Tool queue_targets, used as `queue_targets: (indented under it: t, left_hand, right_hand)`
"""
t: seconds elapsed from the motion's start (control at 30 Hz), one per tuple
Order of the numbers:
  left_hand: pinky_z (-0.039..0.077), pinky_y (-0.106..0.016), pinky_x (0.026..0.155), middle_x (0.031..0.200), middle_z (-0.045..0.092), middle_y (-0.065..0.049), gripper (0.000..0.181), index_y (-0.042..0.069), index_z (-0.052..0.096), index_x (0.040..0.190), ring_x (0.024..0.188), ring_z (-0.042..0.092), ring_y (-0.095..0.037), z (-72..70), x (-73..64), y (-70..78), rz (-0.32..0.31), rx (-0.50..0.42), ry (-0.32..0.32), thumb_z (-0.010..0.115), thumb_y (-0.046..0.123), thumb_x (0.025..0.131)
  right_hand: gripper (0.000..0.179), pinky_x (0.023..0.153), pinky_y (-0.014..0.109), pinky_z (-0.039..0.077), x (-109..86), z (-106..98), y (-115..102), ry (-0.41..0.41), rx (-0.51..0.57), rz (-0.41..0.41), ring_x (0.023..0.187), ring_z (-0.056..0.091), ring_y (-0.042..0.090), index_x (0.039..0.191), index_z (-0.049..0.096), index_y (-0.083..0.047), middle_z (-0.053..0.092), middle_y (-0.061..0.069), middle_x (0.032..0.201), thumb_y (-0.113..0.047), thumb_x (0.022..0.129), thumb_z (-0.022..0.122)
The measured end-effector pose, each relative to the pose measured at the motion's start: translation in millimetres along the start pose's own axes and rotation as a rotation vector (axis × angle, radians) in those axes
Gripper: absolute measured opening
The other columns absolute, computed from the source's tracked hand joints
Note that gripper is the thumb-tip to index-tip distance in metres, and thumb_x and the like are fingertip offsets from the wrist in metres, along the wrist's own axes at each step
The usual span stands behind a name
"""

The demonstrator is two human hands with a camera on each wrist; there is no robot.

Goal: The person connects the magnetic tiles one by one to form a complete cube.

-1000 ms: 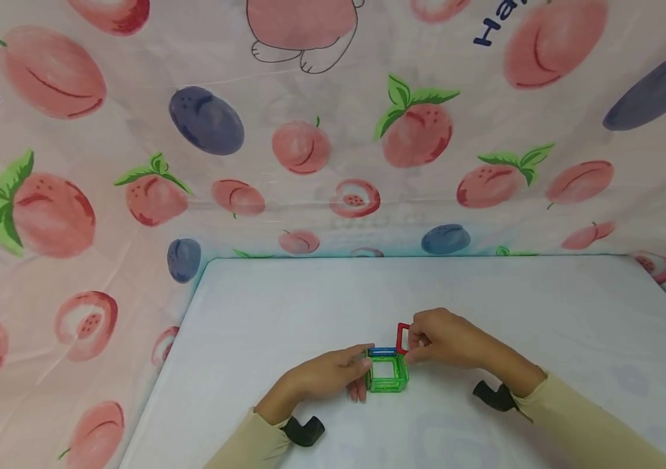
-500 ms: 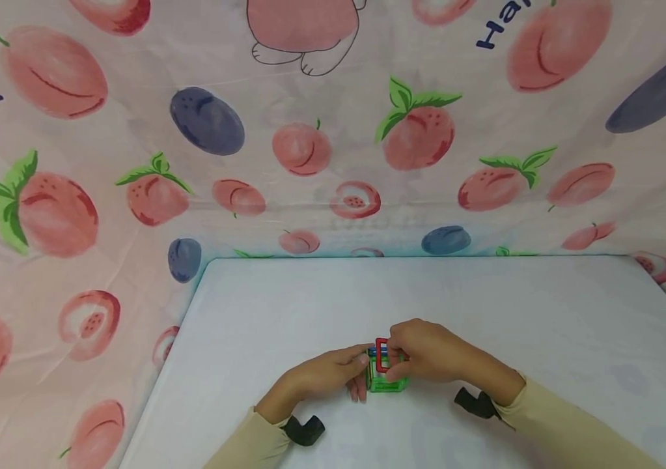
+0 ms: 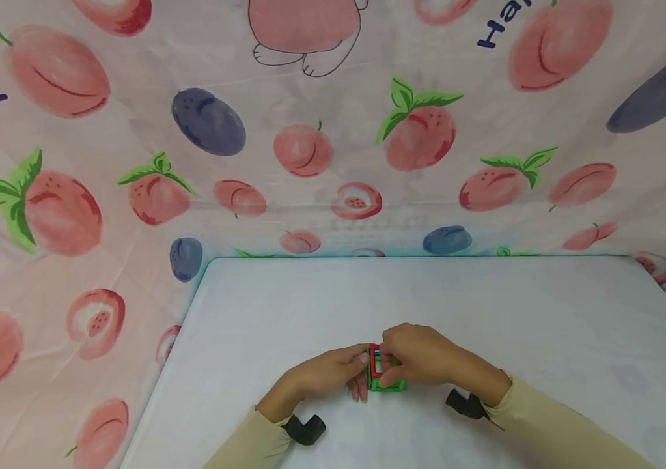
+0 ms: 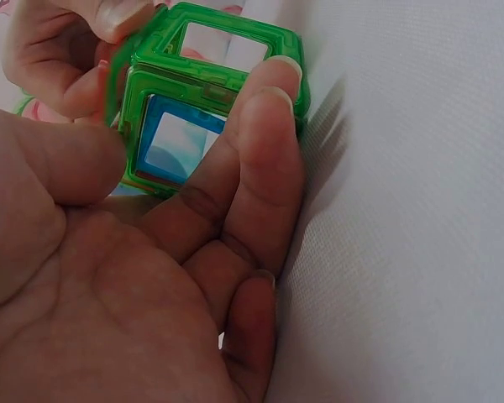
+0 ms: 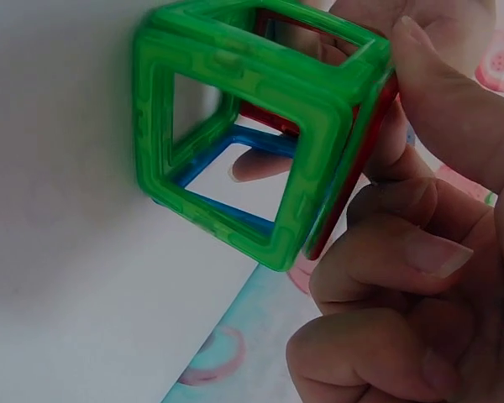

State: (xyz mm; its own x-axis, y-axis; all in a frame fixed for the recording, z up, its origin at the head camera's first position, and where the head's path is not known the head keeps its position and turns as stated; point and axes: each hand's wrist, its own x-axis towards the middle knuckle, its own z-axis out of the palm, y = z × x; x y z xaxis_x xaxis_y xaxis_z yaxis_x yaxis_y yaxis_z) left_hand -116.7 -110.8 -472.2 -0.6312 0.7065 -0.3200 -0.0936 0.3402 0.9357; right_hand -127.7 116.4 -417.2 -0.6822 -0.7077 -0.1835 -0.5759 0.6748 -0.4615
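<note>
A small cube of magnetic tiles (image 3: 388, 386) stands on the white table, mostly green square frames with a blue tile (image 4: 152, 144) and red ones too. On its left side is my left hand (image 3: 323, 374), thumb by the upper edge and fingers along the wall, holding it steady. From the right, my right hand (image 3: 423, 355) pinches a red square magnetic tile (image 3: 374, 362) over the cube's top. In the right wrist view that red tile (image 5: 351, 185) lies flat against a green frame, thumb at its corner. My right fingers hide part of the top in the head view.
The white table (image 3: 286, 299) extends around the cube on all sides. Behind and left of it hangs a fruit-print cloth (image 3: 356, 130). A black strap piece (image 3: 305, 430) sits at the left wrist, another black piece (image 3: 466, 404) at the right.
My right hand has moved left and slightly down, bringing the red tile from the cube's upper right corner onto its top. The left hand has stayed in place.
</note>
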Motion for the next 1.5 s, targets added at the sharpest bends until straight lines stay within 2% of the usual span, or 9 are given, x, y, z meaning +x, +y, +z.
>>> queue_targets:
  t: [0.33, 0.47, 0.57, 0.67, 0.77, 0.9, 1.13, 1.27, 1.5]
  left_hand:
    - [0.053, -0.028, 0.078, 0.084, 0.073, -0.012, 0.036, 0.019, 0.049, 0.145, 0.075, 0.065, -0.018, -0.6, 2.1, 0.5, -0.006, -0.003, 0.003, 0.038, 0.03, 0.112]
    - [0.05, -0.028, 0.086, 0.085, 0.073, -0.01, 0.046, 0.011, 0.04, 0.153, 0.076, 0.066, -0.018, -2.1, 0.7, 4.4, -0.055, 0.035, 0.067, 0.041, 0.031, 0.111]
    - [0.047, -0.031, 0.085, 0.083, 0.073, -0.008, 0.044, 0.005, 0.046, 0.145, 0.075, 0.065, -0.019, -3.2, -0.5, 7.7, -0.09, 0.052, 0.151, 0.047, 0.031, 0.109]
    - [0.046, -0.031, 0.075, 0.079, 0.071, -0.006, 0.033, 0.005, 0.057, 0.124, 0.071, 0.062, -0.019, -3.9, -1.1, 9.3, -0.109, 0.06, 0.228, 0.051, 0.032, 0.108]
    - [0.043, -0.028, 0.064, 0.074, 0.067, -0.004, 0.033, 0.003, 0.063, 0.107, 0.066, 0.056, -0.017, -3.9, -1.1, 10.4, -0.117, 0.046, 0.256, 0.052, 0.034, 0.107]
    - [0.039, -0.025, 0.057, 0.07, 0.064, -0.002, 0.036, 0.002, 0.068, 0.104, 0.062, 0.051, -0.014, -2.9, -0.3, 12.3, -0.136, -0.031, 0.214, 0.054, 0.036, 0.106]
    - [0.041, -0.023, 0.054, 0.072, 0.062, -0.002, 0.027, 0.006, 0.069, 0.101, 0.062, 0.049, -0.013, -0.1, 1.5, 11.4, -0.159, -0.158, 0.141, 0.06, 0.032, 0.103]
    - [0.042, -0.024, 0.055, 0.072, 0.061, -0.001, 0.025, 0.006, 0.065, 0.097, 0.064, 0.051, -0.013, 1.5, 2.9, 8.2, -0.141, -0.196, 0.116, 0.061, 0.029, 0.103]
    - [0.041, -0.024, 0.054, 0.07, 0.06, -0.001, 0.023, 0.006, 0.063, 0.093, 0.062, 0.049, -0.012, 2.5, 4.8, 3.4, -0.134, -0.224, 0.107, 0.061, 0.026, 0.103]
  right_hand:
    - [0.028, 0.054, 0.022, 0.038, -0.9, -0.7, 2.3, 0.013, 0.006, 0.018, 0.064, 0.045, 0.003, 0.069, 0.065, -0.027, 0.051, -0.013, 0.071, -0.04, 0.08, 0.087]
    - [0.027, 0.053, 0.021, 0.036, -6.0, 1.1, 10.5, 0.105, 0.102, 0.054, 0.062, 0.044, 0.002, 0.074, 0.065, -0.028, 0.049, -0.012, 0.069, -0.046, 0.085, 0.081]
    - [0.027, 0.052, 0.022, 0.035, -13.5, 4.4, 19.8, 0.224, 0.218, 0.14, 0.06, 0.044, 0.005, 0.079, 0.064, -0.024, 0.046, -0.01, 0.064, -0.045, 0.093, 0.074]
    - [0.026, 0.054, 0.024, 0.035, -21.2, 9.9, 29.4, 0.28, 0.345, 0.282, 0.061, 0.045, 0.01, 0.085, 0.065, -0.017, 0.046, -0.006, 0.064, -0.04, 0.098, 0.068]
    - [0.031, 0.057, 0.026, 0.035, -27.2, 16.8, 35.7, 0.232, 0.481, 0.419, 0.066, 0.047, 0.014, 0.089, 0.067, -0.012, 0.048, -0.002, 0.067, -0.039, 0.101, 0.063]
    - [0.039, 0.055, 0.026, 0.032, -32.0, 26.5, 39.5, 0.112, 0.693, 0.491, 0.063, 0.043, 0.015, 0.095, 0.069, -0.009, 0.048, 0.0, 0.067, -0.045, 0.102, 0.059]
    - [0.039, 0.046, 0.026, 0.024, -36.4, 36.6, 40.1, 0.032, 0.986, 0.405, 0.052, 0.032, 0.013, 0.113, 0.07, -0.003, 0.044, -0.003, 0.065, -0.039, 0.101, 0.063]
    - [0.037, 0.045, 0.026, 0.023, -36.9, 41.0, 39.0, 0.023, 1.058, 0.336, 0.049, 0.031, 0.011, 0.113, 0.069, 0.001, 0.04, -0.005, 0.061, -0.035, 0.102, 0.063]
    - [0.038, 0.047, 0.025, 0.025, -36.9, 44.8, 35.1, 0.021, 1.118, 0.324, 0.053, 0.031, 0.011, 0.113, 0.066, 0.003, 0.043, -0.003, 0.068, -0.033, 0.105, 0.059]
